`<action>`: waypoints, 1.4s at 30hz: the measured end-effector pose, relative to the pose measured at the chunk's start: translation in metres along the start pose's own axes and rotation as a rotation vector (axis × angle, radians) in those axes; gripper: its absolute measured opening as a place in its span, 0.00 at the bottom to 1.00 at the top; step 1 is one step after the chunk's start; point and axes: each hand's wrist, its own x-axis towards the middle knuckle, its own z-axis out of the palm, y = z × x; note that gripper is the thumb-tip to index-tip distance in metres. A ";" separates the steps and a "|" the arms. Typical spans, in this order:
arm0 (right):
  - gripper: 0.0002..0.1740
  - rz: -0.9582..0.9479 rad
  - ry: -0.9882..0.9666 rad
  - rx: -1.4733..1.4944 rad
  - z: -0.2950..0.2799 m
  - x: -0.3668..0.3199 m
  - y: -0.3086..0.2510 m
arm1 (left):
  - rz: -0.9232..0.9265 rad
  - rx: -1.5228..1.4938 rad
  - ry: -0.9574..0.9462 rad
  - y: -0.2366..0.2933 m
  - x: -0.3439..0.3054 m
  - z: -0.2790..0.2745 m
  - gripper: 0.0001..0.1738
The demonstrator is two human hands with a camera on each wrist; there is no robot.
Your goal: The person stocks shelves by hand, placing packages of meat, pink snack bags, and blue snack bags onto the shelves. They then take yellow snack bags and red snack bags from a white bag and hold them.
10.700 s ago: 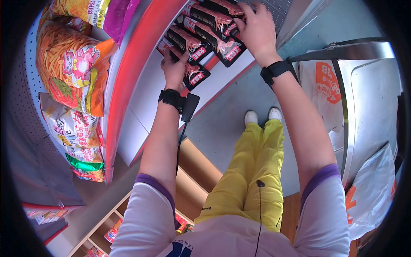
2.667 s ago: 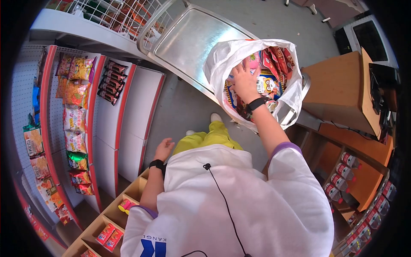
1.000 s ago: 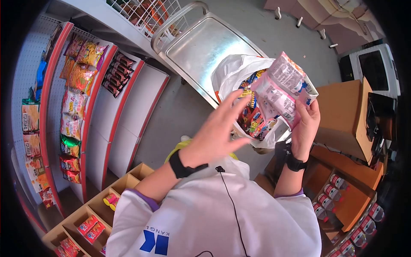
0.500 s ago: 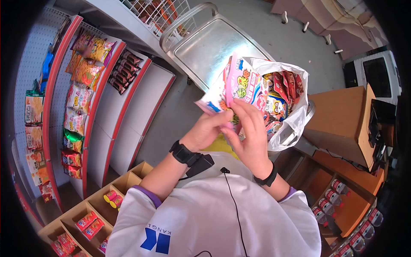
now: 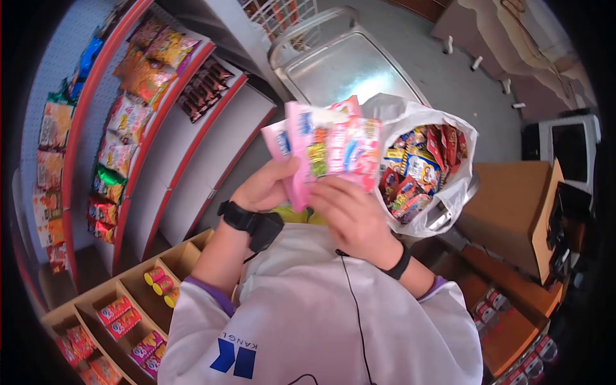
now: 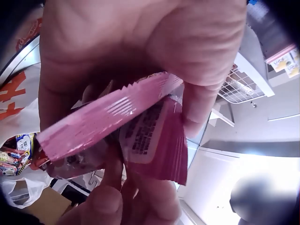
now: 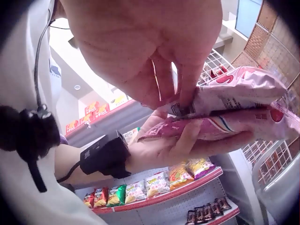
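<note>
Two pink snack bags are held together in front of the chest, fanned so that the front snack bag (image 5: 340, 151) overlaps the rear snack bag (image 5: 277, 140). My left hand (image 5: 264, 185) grips both near their left ends, its thumb over the front one. At the lower edge of the front bag, my right hand (image 5: 355, 218) pinches it with bent fingers. The right wrist view shows the upper snack bag (image 7: 243, 89) lying over the other, with left fingers underneath. Just right of them, a white plastic bag (image 5: 467, 144) stands wide-mouthed, full of colourful snack packets (image 5: 420, 168).
Behind the plastic bag is a steel trolley (image 5: 343, 64). Red-edged shelves (image 5: 170, 151) with snack bags run along the left. Wooden compartments (image 5: 138, 276) with small packets lie at lower left. A brown box (image 5: 507, 218) stands right, above a bottle rack (image 5: 494, 321).
Earlier the right hand reached into the plastic bag and lifted out a pink snack bag. Both hands now hold the pair, fanned and closer to the body. The view has turned slightly.
</note>
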 end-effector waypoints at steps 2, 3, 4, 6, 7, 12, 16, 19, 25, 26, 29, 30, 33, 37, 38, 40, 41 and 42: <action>0.18 -0.046 -0.144 0.099 0.005 0.002 -0.004 | -0.056 -0.049 0.029 -0.004 -0.010 -0.007 0.31; 0.18 -0.027 -0.143 0.083 0.009 0.003 -0.004 | -0.061 -0.089 0.066 -0.005 -0.015 -0.010 0.30; 0.18 -0.054 -0.168 0.120 0.015 0.002 -0.003 | -0.064 -0.126 0.109 -0.004 -0.019 -0.012 0.30; 0.18 -0.075 -0.193 0.162 0.021 0.000 -0.002 | -0.084 -0.051 0.168 -0.005 -0.026 -0.018 0.28; 0.20 -0.051 -0.244 0.187 0.024 -0.001 -0.002 | -0.088 0.029 0.233 -0.004 -0.028 -0.021 0.27; 0.20 -0.045 -0.297 0.278 0.032 0.000 -0.004 | -0.228 0.024 0.365 -0.003 -0.031 -0.038 0.22; 0.22 0.048 -0.182 0.349 0.005 0.007 0.012 | -0.383 -0.028 0.343 0.010 -0.031 -0.034 0.21; 0.27 0.295 0.032 0.010 -0.017 0.026 0.039 | -0.391 0.131 0.339 0.016 -0.033 -0.038 0.22; 0.28 0.818 -0.265 1.192 0.013 -0.004 0.076 | -0.378 0.326 0.252 0.030 -0.034 -0.025 0.26; 0.28 0.804 -0.293 1.213 0.021 -0.008 0.077 | -0.364 0.324 0.284 0.031 -0.037 -0.027 0.26; 0.25 1.020 -0.076 1.346 0.040 -0.022 0.078 | -0.172 0.106 0.258 0.036 -0.044 -0.039 0.35; 0.25 1.008 -0.102 1.362 0.045 -0.018 0.073 | -0.098 0.029 0.148 0.038 -0.046 -0.044 0.40; 0.20 1.063 0.196 1.466 0.057 -0.008 0.061 | 0.069 0.073 0.170 0.022 -0.048 -0.054 0.45; 0.20 1.054 0.133 1.480 0.088 -0.009 0.059 | 0.201 0.125 0.313 -0.018 -0.055 -0.051 0.41; 0.20 1.057 0.121 1.476 0.095 -0.007 0.057 | 0.167 0.027 0.330 -0.022 -0.057 -0.049 0.37; 0.19 1.055 0.090 1.479 0.113 0.004 0.049 | 0.162 -0.032 0.418 -0.026 -0.059 -0.056 0.34; 0.20 1.056 0.022 1.465 0.119 0.008 0.049 | 0.146 -0.101 0.491 -0.027 -0.062 -0.064 0.31; 0.20 1.050 0.005 1.481 0.127 0.011 0.048 | 0.158 -0.095 0.509 -0.026 -0.067 -0.074 0.31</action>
